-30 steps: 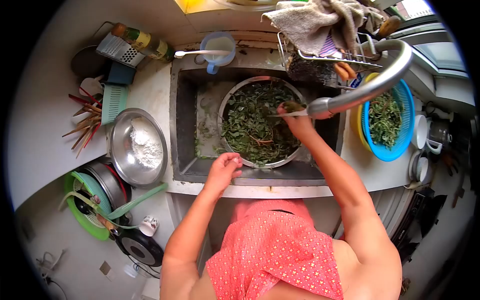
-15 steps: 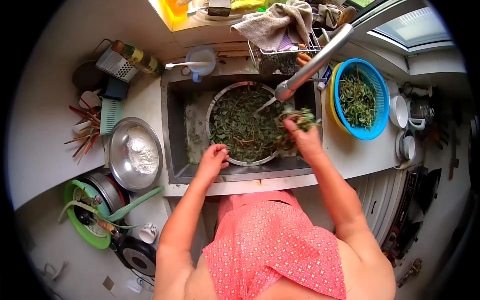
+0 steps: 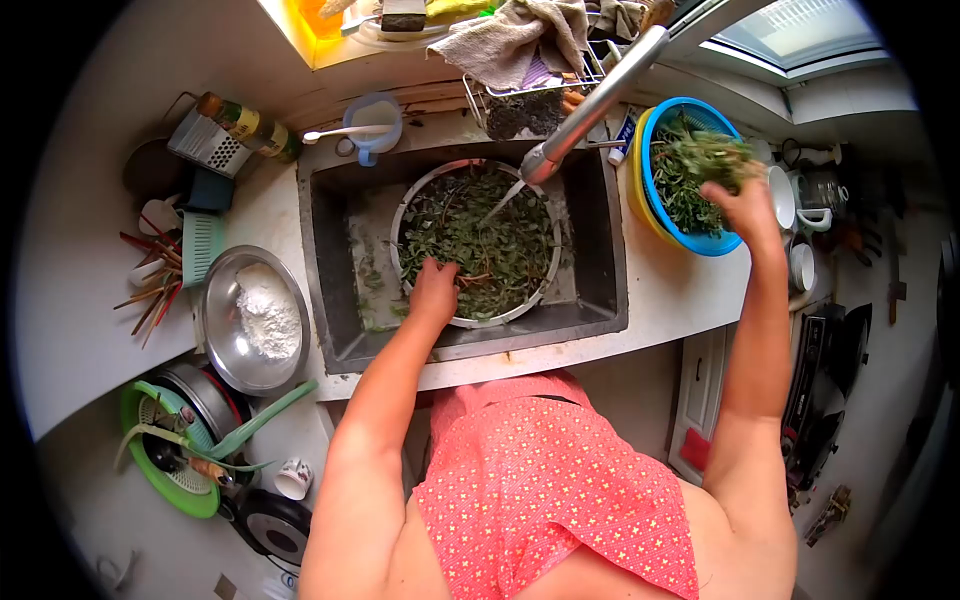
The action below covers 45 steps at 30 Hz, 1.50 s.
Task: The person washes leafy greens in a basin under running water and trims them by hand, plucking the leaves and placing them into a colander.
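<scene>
Water runs from the faucet onto leafy greens in a round basin standing in the sink. My left hand dips into the greens at the basin's front left, its fingers bent around some stems and the tips partly hidden by leaves. Over the right rim of a blue colander, my right hand grips a bunch of greens, slightly blurred. More greens lie inside the colander, which sits in a yellow bowl.
The dark sink has loose leaves on its floor. Left of it are a steel bowl of white powder, a blue cup with a toothbrush and a bottle. White cups stand beyond the colander. A dish rack is behind the faucet.
My right hand has carried the bunch of greens from the basin's right side to over the blue colander. My left hand has moved from the basin's edge into the greens.
</scene>
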Motion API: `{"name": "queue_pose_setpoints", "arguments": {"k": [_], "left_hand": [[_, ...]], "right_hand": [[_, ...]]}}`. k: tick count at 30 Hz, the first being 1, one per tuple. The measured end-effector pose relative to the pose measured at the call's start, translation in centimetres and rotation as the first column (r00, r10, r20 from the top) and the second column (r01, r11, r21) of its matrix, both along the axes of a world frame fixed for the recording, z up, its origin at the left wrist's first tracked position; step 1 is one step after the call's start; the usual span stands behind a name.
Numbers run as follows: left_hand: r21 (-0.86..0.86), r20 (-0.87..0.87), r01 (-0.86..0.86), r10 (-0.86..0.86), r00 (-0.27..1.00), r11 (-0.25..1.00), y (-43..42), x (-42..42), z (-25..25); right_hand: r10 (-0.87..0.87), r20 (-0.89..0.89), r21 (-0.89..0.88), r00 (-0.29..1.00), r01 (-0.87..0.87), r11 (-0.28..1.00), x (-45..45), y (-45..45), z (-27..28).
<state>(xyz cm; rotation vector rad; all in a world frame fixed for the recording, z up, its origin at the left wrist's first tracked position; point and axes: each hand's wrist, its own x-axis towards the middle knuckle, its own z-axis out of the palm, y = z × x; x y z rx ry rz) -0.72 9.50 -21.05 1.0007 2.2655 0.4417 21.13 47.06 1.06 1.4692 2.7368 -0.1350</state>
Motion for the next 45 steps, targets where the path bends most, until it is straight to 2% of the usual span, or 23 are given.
{"name": "queue_pose_setpoints", "arguments": {"k": [1, 3, 4, 5, 7, 8, 9, 11, 12, 13, 15, 18, 20, 21, 22, 23, 25, 27, 28, 30, 39, 41, 45], "left_hand": [[0.0, -0.001, 0.001, -0.001, 1.0, 1.0, 0.2, -0.2, -0.2], [-0.071, -0.016, 0.083, -0.084, 0.996, 0.994, 0.2, -0.4, -0.6], [-0.077, -0.019, 0.085, -0.086, 0.996, 0.993, -0.1, -0.4, -0.4], [0.03, 0.016, 0.066, -0.067, 0.998, 0.997, -0.2, -0.5, -0.2], [0.133, 0.049, 0.052, -0.059, 0.997, 0.99, 0.0, -0.8, 0.9], [0.277, 0.067, 0.016, -0.036, 0.997, 0.961, 0.2, -1.2, 1.7], [0.414, 0.087, -0.022, -0.016, 0.996, 0.91, 0.3, -1.6, 2.4], [0.472, 0.153, -0.063, -0.011, 0.988, 0.88, 1.0, -2.7, 3.0], [0.397, 0.523, -0.284, 0.039, 0.851, 0.873, 1.7, -3.3, 4.7], [0.244, 0.811, -0.46, 0.081, 0.58, 0.854, 2.3, -3.8, 6.8], [0.255, 0.836, -0.5, 0.071, 0.545, 0.828, 3.6, -4.1, 10.8], [0.235, 0.895, -0.481, 0.004, 0.446, 0.845, 5.3, -4.8, 12.8], [0.229, 0.909, -0.503, 0.001, 0.416, 0.833, 6.5, -4.9, 13.9], [0.215, 0.927, -0.531, 0.0, 0.376, 0.82, 7.0, -5.1, 14.2], [0.214, 0.934, -0.566, 0.002, 0.356, 0.796, 7.5, -5.6, 13.8], [0.215, 0.933, -0.568, 0.004, 0.359, 0.795, 7.8, -5.5, 13.9], [0.321, 0.934, -0.662, -0.109, 0.341, 0.677, 8.8, -4.9, 14.9], [0.365, 0.909, -0.649, -0.102, 0.405, 0.668, 9.3, -4.8, 14.2], [0.387, 0.888, -0.623, -0.092, 0.451, 0.68, 9.5, -4.6, 14.1], [0.406, 0.865, -0.596, -0.079, 0.496, 0.693, 9.8, -4.1, 14.3], [0.341, 0.865, -0.532, -0.037, 0.5, 0.775, 10.0, -2.7, 14.4], [0.381, 0.814, -0.47, -0.047, 0.579, 0.797, 9.7, -2.4, 14.8], [0.273, 0.819, -0.415, 0.017, 0.573, 0.868, 9.4, -1.8, 15.6]], "right_hand": [[-0.03, 0.103, -0.085, 0.994, 0.039, 0.996, -0.9, -1.6, 0.9], [0.015, 0.05, -0.012, 0.999, -0.014, 1.0, -0.3, -1.9, 0.0], [0.102, -0.062, 0.047, 0.993, -0.099, 0.994, -0.2, -2.0, -0.3], [0.192, -0.169, 0.118, 0.967, -0.174, 0.978, -0.1, -2.2, -0.4], [0.189, -0.414, 0.013, 0.89, -0.202, 0.979, -1.6, -5.1, -0.1], [0.129, -0.513, -0.114, 0.848, -0.217, 0.97, -2.0, -6.2, -1.1], [0.156, -0.55, -0.174, 0.821, -0.295, 0.94, -2.5, -7.5, -2.1], [0.122, -0.549, -0.448, 0.827, -0.414, 0.792, -4.1, -10.7, -2.9], [0.114, -0.556, -0.515, 0.823, -0.449, 0.73, -4.8, -11.9, -4.2], [0.157, -0.579, -0.497, 0.8, -0.499, 0.71, -5.8, -13.1, -4.7], [0.26, -0.669, -0.396, 0.696, -0.631, 0.667, -8.0, -14.6, -5.3], [0.151, -0.784, -0.395, 0.602, -0.671, 0.627, -11.0, -15.6, -6.8], [0.308, -0.809, -0.221, 0.5, -0.745, 0.629, -12.4, -15.1, -7.8], [0.309, -0.812, -0.217, 0.495, -0.747, 0.628, -12.7, -14.9, -7.6], [0.159, -0.8, -0.388, 0.578, -0.701, 0.599, -12.9, -14.7, -7.3], [0.013, -0.755, -0.546, 0.655, -0.64, 0.541, -13.1, -14.5, -7.1], [-0.026, -0.757, -0.564, 0.653, -0.633, 0.531, -13.2, -14.1, -7.5], [-0.262, -0.746, -0.665, 0.612, -0.676, 0.317, -13.2, -13.9, -8.0], [-0.262, -0.746, -0.665, 0.612, -0.677, 0.315, -13.0, -13.8, -7.9], [-0.375, -0.615, -0.782, 0.694, -0.6, 0.172, -12.6, -13.8, -7.4], [-0.447, -0.52, -0.814, 0.728, -0.581, 0.001, -12.0, -13.5, -8.7], [-0.46, -0.51, -0.823, 0.727, -0.568, 0.015, -11.9, -13.5, -8.6], [-0.414, -0.521, -0.825, 0.747, -0.566, 0.017, -11.7, -13.3, -8.8]]}}
